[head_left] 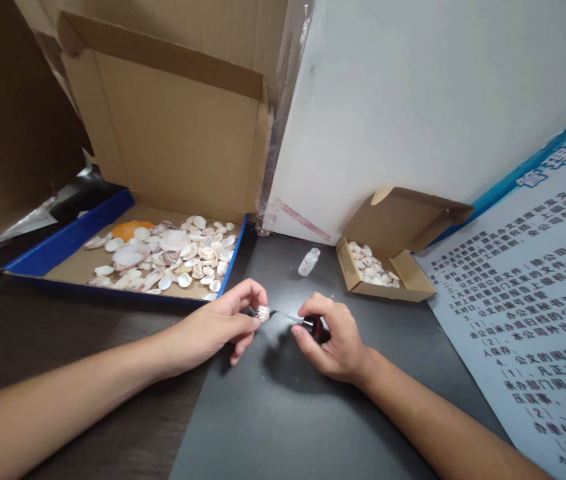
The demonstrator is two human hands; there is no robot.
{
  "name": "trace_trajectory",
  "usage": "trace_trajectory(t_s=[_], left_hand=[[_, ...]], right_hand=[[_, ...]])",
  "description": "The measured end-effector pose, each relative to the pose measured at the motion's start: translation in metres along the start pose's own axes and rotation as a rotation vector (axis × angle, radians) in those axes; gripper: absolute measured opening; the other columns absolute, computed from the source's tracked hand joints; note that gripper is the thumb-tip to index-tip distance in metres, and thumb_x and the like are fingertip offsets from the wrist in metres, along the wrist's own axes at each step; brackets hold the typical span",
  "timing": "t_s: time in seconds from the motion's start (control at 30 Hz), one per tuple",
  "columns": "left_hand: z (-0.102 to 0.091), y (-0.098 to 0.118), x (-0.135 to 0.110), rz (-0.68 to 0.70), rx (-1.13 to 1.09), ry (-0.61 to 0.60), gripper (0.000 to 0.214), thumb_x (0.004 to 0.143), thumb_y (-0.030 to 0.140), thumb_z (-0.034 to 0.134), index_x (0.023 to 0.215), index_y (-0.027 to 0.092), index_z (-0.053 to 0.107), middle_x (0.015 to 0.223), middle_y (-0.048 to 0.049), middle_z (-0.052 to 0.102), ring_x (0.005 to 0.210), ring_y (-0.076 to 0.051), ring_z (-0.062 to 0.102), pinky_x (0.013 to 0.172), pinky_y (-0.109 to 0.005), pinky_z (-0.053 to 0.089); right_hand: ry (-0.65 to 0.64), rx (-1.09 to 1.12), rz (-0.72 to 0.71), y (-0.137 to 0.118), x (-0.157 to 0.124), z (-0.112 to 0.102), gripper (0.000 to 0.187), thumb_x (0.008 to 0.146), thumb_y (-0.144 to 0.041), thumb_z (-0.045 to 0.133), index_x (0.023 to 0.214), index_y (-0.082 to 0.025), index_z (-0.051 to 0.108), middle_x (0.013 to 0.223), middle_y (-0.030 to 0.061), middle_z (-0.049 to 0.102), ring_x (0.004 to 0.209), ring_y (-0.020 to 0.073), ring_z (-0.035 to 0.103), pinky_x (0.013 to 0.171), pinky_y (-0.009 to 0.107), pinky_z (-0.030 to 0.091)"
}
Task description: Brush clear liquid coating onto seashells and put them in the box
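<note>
Between the thumb and fingers of my left hand (235, 320) is a small ribbed whitish seashell (263, 314). My right hand (335, 337) is closed round the black cap (309, 324) of a brush applicator. Its thin clear stem (287, 316) points left, and the dark tip (273, 313) is at or very near the shell; I cannot tell whether they touch. Behind my hands, a small whitish glass bottle (307, 263) stands uncapped on the dark grey mat (243, 413).
At the left, a blue-edged cardboard box (137, 288) lies open with several shells (175, 243) in it, its lid (177, 127) raised. A smaller open box (385, 291) at the right holds small white shells (370, 263). A printed sheet (527, 307) lies at the far right.
</note>
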State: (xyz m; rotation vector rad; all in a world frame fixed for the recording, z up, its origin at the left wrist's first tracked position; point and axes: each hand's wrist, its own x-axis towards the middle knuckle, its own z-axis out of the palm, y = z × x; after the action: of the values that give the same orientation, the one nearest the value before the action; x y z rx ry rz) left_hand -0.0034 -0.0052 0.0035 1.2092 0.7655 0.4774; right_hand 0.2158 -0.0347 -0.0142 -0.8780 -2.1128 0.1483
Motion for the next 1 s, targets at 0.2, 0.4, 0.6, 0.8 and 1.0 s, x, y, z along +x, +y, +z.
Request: trace_trajectory(t_s=[0.2, 0.4, 0.6, 0.8, 1.0], left_hand=[[-0.002, -0.0017, 0.0006, -0.01, 0.004, -0.015, 0.016, 0.084, 0.024, 0.049, 0.095, 0.023, 0.038, 0.054, 0.0098, 0.047, 0.044, -0.008, 0.042, 0.047, -0.022, 0.041], [-0.0027, -0.0013, 0.001, -0.02, 0.006, -0.009, 0.016, 0.083, 0.025, 0.051, 0.094, 0.023, 0.039, 0.057, 0.0092, 0.049, 0.045, -0.008, 0.043, 0.046, -0.022, 0.041], [-0.002, -0.0012, 0.0003, -0.016, 0.006, -0.017, 0.017, 0.084, 0.026, 0.051, 0.095, 0.023, 0.039, 0.057, 0.0091, 0.049, 0.045, -0.008, 0.043, 0.047, -0.022, 0.041], [-0.0011, -0.0006, 0.0004, -0.011, 0.011, -0.005, 0.018, 0.084, 0.028, 0.052, 0.094, 0.023, 0.039, 0.057, 0.0093, 0.048, 0.044, -0.008, 0.043, 0.047, -0.022, 0.04], [-0.0004, -0.0008, 0.0003, -0.006, 0.004, 0.0, 0.019, 0.084, 0.028, 0.054, 0.095, 0.023, 0.039, 0.062, 0.0089, 0.049, 0.044, -0.007, 0.042, 0.046, -0.021, 0.04]], right_hand=[[-0.019, 0.037, -0.025, -0.0003, 0.0003, -0.0008, 0.01, 0.088, -0.02, 0.05, 0.098, -0.022, 0.047, 0.069, -0.0031, 0.049, 0.05, 0.0102, 0.043, 0.05, 0.024, 0.037], [0.017, 0.012, -0.017, -0.0008, -0.0004, -0.0007, 0.011, 0.086, -0.02, 0.052, 0.095, -0.022, 0.047, 0.068, -0.0037, 0.048, 0.05, 0.01, 0.042, 0.05, 0.023, 0.036], [-0.013, 0.02, -0.025, -0.001, 0.0001, -0.0007, 0.01, 0.088, -0.02, 0.05, 0.097, -0.022, 0.047, 0.069, -0.0032, 0.049, 0.051, 0.0102, 0.043, 0.051, 0.024, 0.036], [-0.012, 0.038, -0.02, -0.0006, -0.0003, -0.0012, 0.009, 0.088, -0.021, 0.049, 0.097, -0.022, 0.047, 0.069, -0.0031, 0.049, 0.051, 0.0107, 0.044, 0.051, 0.024, 0.037], [0.003, 0.021, -0.008, -0.0005, 0.0002, -0.0005, 0.011, 0.086, -0.02, 0.054, 0.095, -0.022, 0.047, 0.069, -0.0041, 0.049, 0.049, 0.0094, 0.042, 0.049, 0.023, 0.036]])
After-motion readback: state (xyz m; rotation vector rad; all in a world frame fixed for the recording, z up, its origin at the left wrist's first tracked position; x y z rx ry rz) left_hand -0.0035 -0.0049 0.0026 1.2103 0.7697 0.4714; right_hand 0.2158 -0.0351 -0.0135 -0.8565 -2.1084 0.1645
